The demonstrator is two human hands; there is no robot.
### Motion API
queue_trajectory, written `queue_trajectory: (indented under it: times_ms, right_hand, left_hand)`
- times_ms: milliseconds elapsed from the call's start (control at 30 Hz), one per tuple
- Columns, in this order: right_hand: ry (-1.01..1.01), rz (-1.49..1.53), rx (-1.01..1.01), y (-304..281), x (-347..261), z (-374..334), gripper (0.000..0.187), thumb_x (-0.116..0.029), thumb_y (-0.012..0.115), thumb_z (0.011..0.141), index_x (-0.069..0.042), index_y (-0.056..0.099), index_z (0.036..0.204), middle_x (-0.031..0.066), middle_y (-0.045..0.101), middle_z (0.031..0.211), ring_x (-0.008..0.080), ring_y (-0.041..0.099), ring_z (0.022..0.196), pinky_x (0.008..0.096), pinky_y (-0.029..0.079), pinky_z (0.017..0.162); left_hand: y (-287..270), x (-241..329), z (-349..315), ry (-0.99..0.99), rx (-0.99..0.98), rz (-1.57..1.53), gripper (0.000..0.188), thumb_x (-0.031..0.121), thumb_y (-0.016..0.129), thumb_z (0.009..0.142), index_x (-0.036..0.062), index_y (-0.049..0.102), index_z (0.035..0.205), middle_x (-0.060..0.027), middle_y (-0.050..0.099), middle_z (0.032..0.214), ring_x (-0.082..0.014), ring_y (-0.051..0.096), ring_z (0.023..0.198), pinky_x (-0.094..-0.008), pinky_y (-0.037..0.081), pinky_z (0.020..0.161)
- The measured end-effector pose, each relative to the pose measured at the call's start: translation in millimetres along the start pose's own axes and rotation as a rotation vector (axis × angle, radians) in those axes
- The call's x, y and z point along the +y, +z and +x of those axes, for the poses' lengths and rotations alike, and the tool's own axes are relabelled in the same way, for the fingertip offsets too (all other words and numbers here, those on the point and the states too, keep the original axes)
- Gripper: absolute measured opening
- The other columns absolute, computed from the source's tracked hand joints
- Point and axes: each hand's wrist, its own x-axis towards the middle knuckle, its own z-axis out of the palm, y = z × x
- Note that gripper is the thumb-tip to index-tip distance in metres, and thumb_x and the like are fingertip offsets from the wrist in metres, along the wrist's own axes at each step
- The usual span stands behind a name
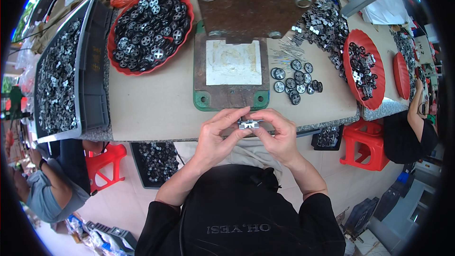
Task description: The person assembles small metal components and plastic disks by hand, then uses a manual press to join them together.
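Observation:
At the near edge of the table, just in front of the press base, my left hand point(216, 137) and my right hand point(278, 135) meet around a small silver-and-dark part point(249, 124). The fingers of both are closed on it, with the thumbs at its near side. Its far side is partly hidden by my fingertips. Beyond my hands lies the green press base point(200, 96), with a white pad point(233, 64) on its brown metal plate. Several loose black wheels point(298, 77) with silver spokes lie right of the base, beside thin metal rods point(286, 52).
A big brown metal block point(258, 7) overhangs the base. Left are a red bowl point(113, 59) of wheels and a grey bin point(97, 90) of small parts. Right are heaped metal parts point(324, 26) and another red bowl point(377, 78). Red stools point(367, 144) and other people flank the table.

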Motion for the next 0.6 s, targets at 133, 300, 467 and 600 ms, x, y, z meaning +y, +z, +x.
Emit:
queue_trajectory:
  times_ms: [133, 300, 467, 600]
  right_hand:
    - [-0.041, -0.205, -0.065, -6.3, -13.8, 3.0, 0.028, 0.002, 0.066, 0.079, -0.001, 0.064, 0.107, 0.0124, 0.06, 0.105, 0.0235, 0.062, 0.091, 0.0321, 0.052, 0.078]
    - [0.14, -0.296, -0.056, -42.3, -12.2, 19.4, 0.029, -0.006, 0.069, 0.077, -0.002, 0.064, 0.105, 0.012, 0.055, 0.107, 0.0239, 0.057, 0.096, 0.0328, 0.048, 0.079]
    - [0.002, -0.781, 0.29, -55.5, 26.0, 48.1, 0.027, -0.01, 0.071, 0.076, -0.003, 0.066, 0.101, 0.0113, 0.055, 0.1, 0.0261, 0.053, 0.091, 0.0338, 0.044, 0.077]
    - [-0.101, -0.954, 0.272, -55.4, 38.2, 55.4, 0.031, -0.016, 0.075, 0.071, -0.003, 0.066, 0.097, 0.0082, 0.053, 0.093, 0.027, 0.051, 0.088, 0.0382, 0.042, 0.075]
  left_hand:
    - [4.0, -5.6, -3.0, -0.146, 0.02, -0.414, 0.035, 0.001, 0.062, 0.087, 0.0018, 0.058, 0.122, -0.0064, 0.061, 0.106, -0.0128, 0.063, 0.085, -0.0233, 0.053, 0.069]
    - [-1.4, -8.6, -5.9, -0.331, 0.044, -0.537, 0.03, 0.007, 0.057, 0.092, -0.005, 0.056, 0.119, -0.0131, 0.066, 0.097, -0.0198, 0.067, 0.082, -0.0272, 0.055, 0.076]
    - [-2.3, -7.1, -6.2, -0.377, 0.032, -0.598, 0.029, 0.007, 0.057, 0.092, -0.005, 0.056, 0.118, -0.0138, 0.065, 0.101, -0.0213, 0.067, 0.084, -0.0295, 0.056, 0.076]
    - [-3.3, -4.2, -6.3, -0.413, 0.022, -0.659, 0.029, 0.006, 0.057, 0.092, -0.0052, 0.055, 0.118, -0.014, 0.063, 0.104, -0.022, 0.067, 0.085, -0.03, 0.056, 0.078]
